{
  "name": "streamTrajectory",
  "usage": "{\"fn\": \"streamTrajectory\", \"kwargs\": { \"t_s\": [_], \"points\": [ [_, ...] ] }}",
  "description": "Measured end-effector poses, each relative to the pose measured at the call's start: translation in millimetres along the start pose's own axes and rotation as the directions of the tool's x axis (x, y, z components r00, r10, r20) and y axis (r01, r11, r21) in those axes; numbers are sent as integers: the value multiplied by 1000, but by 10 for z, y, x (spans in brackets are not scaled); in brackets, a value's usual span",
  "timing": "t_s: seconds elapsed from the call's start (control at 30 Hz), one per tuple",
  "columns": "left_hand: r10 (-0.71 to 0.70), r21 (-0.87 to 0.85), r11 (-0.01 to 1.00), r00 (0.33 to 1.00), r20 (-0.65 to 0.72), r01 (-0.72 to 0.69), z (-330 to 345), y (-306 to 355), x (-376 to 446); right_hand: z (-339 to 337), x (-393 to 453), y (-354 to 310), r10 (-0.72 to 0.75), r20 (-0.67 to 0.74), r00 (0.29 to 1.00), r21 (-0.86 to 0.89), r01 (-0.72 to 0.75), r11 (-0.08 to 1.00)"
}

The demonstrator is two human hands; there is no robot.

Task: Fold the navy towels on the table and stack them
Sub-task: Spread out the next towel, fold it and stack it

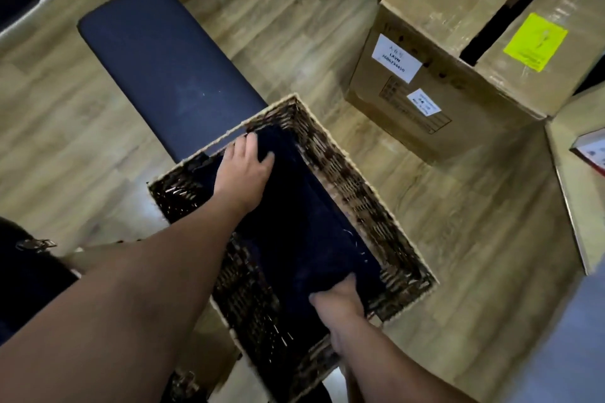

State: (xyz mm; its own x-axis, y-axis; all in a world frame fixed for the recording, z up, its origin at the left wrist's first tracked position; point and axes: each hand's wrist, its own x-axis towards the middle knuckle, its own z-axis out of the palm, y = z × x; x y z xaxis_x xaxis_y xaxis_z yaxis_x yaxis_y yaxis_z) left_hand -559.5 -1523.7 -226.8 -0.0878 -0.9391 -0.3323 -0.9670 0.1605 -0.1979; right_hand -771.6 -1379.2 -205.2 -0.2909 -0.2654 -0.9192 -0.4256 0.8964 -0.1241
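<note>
A folded navy towel [304,222] lies inside a dark woven wicker basket [357,180] on the floor. My left hand [244,170] grips the towel's far end near the basket's back corner, fingers curled over the cloth. At the near end, my right hand [340,307] holds the towel with its fingers tucked under the fabric. Both forearms reach down into the basket. Whether more towels lie beneath this one is hidden.
A dark padded bench [163,65] stretches away behind the basket. Large cardboard boxes [458,42] stand at the right on the wooden floor [65,141]. Another box flap [576,193] juts in at the far right. A dark bag [23,275] sits at the left edge.
</note>
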Motion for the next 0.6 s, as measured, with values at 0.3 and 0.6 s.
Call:
{"fn": "streamTrajectory", "kwargs": {
  "t_s": [0.3,0.6],
  "points": [
    [-131,-322,916,936,327,240,134,214,33,-72,139,-86,-353,83,932,-766,287,576],
    [-77,-314,919,890,449,238,572,331,409,247,973,-83,-221,46,974,-788,172,592]
  ]
}}
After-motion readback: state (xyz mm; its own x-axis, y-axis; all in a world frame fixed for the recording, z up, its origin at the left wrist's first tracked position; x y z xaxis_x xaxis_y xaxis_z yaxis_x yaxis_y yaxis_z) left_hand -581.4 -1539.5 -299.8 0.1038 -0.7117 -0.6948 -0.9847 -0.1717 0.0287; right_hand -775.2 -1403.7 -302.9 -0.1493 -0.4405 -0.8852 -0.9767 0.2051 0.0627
